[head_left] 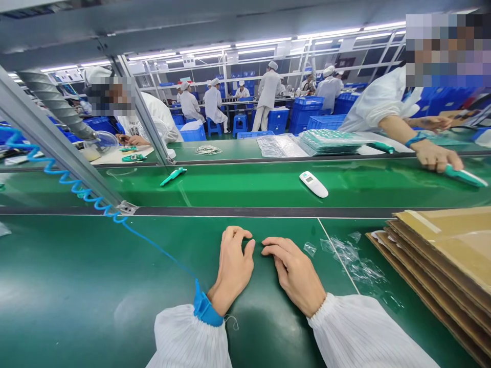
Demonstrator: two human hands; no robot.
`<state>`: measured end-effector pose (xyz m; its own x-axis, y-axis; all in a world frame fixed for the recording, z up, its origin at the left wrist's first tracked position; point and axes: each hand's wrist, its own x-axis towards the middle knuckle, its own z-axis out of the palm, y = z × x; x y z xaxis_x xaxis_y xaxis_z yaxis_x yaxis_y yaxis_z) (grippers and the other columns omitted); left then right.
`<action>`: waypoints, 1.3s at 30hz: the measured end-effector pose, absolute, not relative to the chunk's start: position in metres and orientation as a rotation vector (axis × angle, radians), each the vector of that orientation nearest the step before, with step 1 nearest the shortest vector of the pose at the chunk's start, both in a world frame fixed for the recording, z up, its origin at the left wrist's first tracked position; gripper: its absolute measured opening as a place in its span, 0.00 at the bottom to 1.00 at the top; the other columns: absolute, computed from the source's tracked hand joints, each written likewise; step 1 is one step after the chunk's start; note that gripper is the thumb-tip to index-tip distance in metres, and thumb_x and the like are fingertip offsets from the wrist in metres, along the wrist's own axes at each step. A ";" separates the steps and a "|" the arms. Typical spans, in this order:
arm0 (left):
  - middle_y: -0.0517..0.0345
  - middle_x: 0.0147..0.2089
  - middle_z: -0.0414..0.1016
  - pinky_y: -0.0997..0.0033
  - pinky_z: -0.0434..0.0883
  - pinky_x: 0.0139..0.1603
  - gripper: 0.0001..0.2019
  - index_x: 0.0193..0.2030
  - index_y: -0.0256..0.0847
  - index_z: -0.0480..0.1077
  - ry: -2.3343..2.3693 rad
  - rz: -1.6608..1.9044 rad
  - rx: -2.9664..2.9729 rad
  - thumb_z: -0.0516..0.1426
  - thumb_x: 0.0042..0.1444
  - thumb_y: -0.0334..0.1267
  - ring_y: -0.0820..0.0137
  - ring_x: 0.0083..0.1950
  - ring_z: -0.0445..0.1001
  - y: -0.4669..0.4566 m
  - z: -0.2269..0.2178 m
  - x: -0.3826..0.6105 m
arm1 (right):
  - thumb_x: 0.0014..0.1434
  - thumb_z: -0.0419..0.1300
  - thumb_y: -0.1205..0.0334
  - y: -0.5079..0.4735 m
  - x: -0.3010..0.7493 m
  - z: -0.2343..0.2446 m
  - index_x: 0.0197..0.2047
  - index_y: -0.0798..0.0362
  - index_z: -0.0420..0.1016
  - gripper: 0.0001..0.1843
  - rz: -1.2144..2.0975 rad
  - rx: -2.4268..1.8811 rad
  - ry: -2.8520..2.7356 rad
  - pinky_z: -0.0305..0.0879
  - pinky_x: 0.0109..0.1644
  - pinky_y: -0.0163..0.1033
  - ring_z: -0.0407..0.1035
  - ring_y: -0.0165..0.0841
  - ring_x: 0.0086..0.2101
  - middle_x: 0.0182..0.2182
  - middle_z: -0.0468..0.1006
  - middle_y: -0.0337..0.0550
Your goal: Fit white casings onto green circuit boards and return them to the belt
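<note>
My left hand [235, 260] rests on the green tabletop [95, 286], its fingers loosely bent and nothing in them. A blue wrist strap [207, 309] with a coiled cord is round that wrist. Facing it, a small gap away, my right hand [295, 271] lies with fingers apart and holds nothing. Small clear plastic pieces [356, 260] are scattered just right of my right hand. Beyond both hands, a white handheld thermometer [313, 184] lies on the green conveyor belt [238, 181]. Farther left on the belt is a green-and-white device [173, 176].
Stacked cardboard sheets [441, 250] occupy the right side. A slanted metal post [72, 143] with the blue coiled cord [69, 176] stands at left. Across the belt, a co-worker's hand [437, 155] holds a green-and-white device [466, 175]. Bagged green items [330, 141] lie beyond the belt.
</note>
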<state>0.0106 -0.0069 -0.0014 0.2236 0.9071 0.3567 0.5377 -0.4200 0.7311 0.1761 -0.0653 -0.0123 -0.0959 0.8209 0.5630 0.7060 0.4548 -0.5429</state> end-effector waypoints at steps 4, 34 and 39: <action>0.52 0.46 0.71 0.55 0.71 0.53 0.06 0.42 0.43 0.71 1.324 1.061 2.038 0.56 0.61 0.28 0.62 0.50 0.71 -0.007 -0.002 0.010 | 0.61 0.46 0.81 -0.066 0.176 -0.012 0.45 0.50 0.74 0.22 0.167 -1.276 -1.833 0.72 0.52 0.45 0.71 0.37 0.50 0.51 0.78 0.42; 0.51 0.49 0.76 0.59 0.68 0.61 0.05 0.43 0.41 0.74 1.818 0.910 2.173 0.57 0.62 0.33 0.62 0.55 0.72 0.072 0.006 -0.045 | 0.75 0.47 0.63 -0.054 0.172 -0.033 0.52 0.48 0.72 0.13 -0.088 -1.329 -1.905 0.68 0.48 0.50 0.70 0.43 0.51 0.53 0.76 0.44; 0.38 0.57 0.75 0.52 0.60 0.68 0.13 0.52 0.36 0.74 2.141 0.795 2.008 0.55 0.63 0.34 0.53 0.65 0.67 0.168 0.037 -0.088 | 0.72 0.47 0.67 -0.057 0.169 -0.023 0.50 0.48 0.72 0.14 -0.018 -1.366 -1.862 0.66 0.44 0.48 0.70 0.42 0.50 0.52 0.76 0.45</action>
<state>-0.0883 0.1679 0.0367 -0.1253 0.9535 0.2741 0.9013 -0.0061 0.4331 0.1693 -0.0568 -0.0233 -0.0875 0.7920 0.6042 0.8037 0.4145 -0.4269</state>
